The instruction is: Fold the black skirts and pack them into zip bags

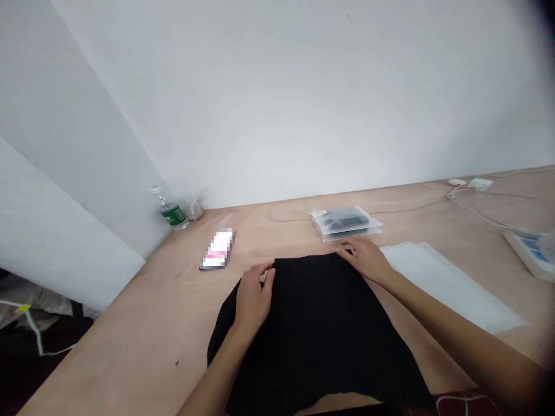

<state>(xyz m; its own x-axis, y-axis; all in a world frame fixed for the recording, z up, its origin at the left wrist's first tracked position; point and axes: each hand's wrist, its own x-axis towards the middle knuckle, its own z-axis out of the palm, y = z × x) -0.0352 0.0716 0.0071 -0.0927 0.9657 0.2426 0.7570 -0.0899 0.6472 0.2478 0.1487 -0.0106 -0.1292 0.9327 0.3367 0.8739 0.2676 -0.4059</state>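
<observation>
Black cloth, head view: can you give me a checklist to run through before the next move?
1. Left hand at the black cloth's far left corner: ok.
2. Right hand at its far right corner: ok.
3. Firm grip on both corners: cannot tell.
4. Phone apart from the cloth: ok, it lies off to the left.
5. Whole cloth in view: not ok, its near end meets the picture's bottom edge.
6. Right forearm clear of the translucent bag: cannot tell, they overlap in this view.
</observation>
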